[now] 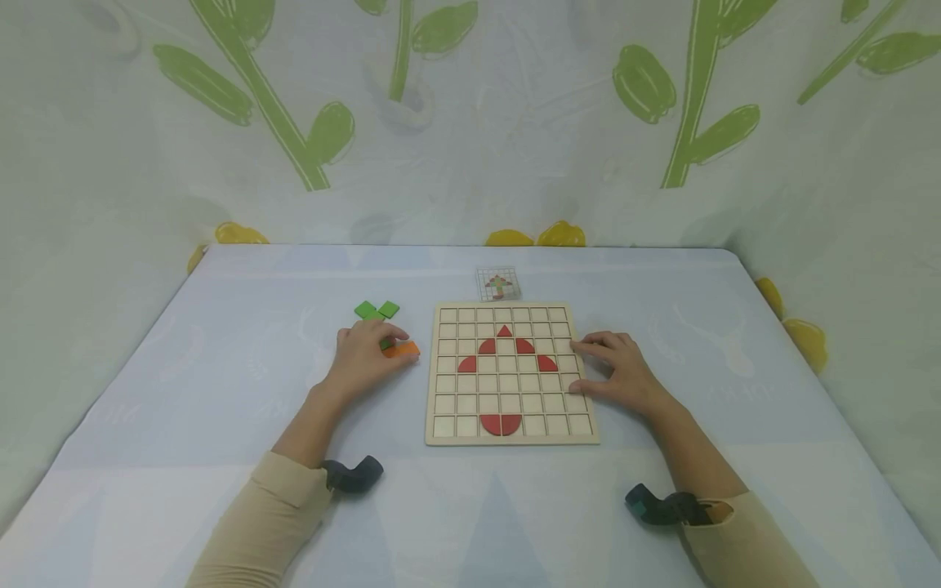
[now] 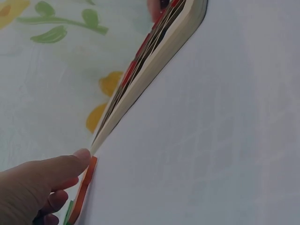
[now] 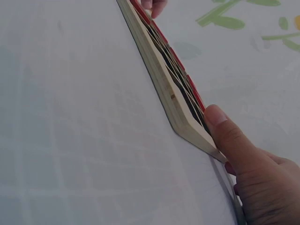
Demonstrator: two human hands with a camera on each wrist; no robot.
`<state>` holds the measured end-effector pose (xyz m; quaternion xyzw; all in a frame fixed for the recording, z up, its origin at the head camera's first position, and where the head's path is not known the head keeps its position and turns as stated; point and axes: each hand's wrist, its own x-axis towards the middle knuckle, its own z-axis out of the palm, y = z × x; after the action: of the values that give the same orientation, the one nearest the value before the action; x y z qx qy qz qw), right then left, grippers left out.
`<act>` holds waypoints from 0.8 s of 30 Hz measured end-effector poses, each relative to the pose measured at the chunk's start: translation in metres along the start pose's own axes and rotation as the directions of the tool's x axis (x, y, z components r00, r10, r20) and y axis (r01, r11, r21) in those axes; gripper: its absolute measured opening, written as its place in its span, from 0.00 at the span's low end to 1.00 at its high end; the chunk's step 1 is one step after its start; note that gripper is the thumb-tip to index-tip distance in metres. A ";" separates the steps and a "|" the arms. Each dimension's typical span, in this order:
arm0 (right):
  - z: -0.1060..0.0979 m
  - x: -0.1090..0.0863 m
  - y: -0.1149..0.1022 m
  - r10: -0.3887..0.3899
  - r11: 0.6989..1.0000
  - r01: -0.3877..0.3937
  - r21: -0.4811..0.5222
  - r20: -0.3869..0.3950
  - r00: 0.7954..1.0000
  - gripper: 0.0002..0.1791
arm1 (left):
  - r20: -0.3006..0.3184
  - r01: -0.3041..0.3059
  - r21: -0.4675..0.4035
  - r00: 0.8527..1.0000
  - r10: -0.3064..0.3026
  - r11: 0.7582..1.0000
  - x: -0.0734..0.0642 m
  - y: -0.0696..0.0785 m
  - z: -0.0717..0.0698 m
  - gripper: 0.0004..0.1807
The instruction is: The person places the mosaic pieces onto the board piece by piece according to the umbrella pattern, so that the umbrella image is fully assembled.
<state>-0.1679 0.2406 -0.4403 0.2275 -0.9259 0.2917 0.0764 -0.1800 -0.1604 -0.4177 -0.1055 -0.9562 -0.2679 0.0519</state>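
Note:
My left hand [image 1: 367, 353] is left of a square wooden grid board [image 1: 431, 408]. Its thumb and fingers are around orange pieces [image 1: 406, 349], and its thumb tip is at their end in the left wrist view. Green square tiles [image 1: 365, 309] are just beyond these fingers, one partly hidden beneath the hand. Red pieces sit in the board's cells: a triangle [image 1: 504, 331] at the top, quarter rounds [image 1: 488, 347] stepping down both sides, and two more [image 1: 501, 425] at the bottom. My right hand [image 1: 623, 371] rests on the board's right edge, finger and thumb spread apart.
A small clear pattern card [image 1: 497, 283] with a printed grid figure lies behind the board. Pale cloth covers the table [image 1: 220, 392], and a leaf-patterned curtain [image 1: 515, 147] hangs behind it. Dark wrist devices [image 1: 356, 474] are strapped near both sleeves.

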 end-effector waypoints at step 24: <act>-0.001 0.000 -0.002 0.024 1.000 -0.024 0.000 0.012 1.000 0.37 | -0.133 -0.196 0.000 0.972 0.194 0.981 -0.001 -0.001 0.007 0.12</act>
<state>-0.1668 0.2400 -0.4389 0.2183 -0.9290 0.2912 0.0672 -0.1799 -0.1572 -0.4245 -0.1811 -0.9339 -0.2742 0.1408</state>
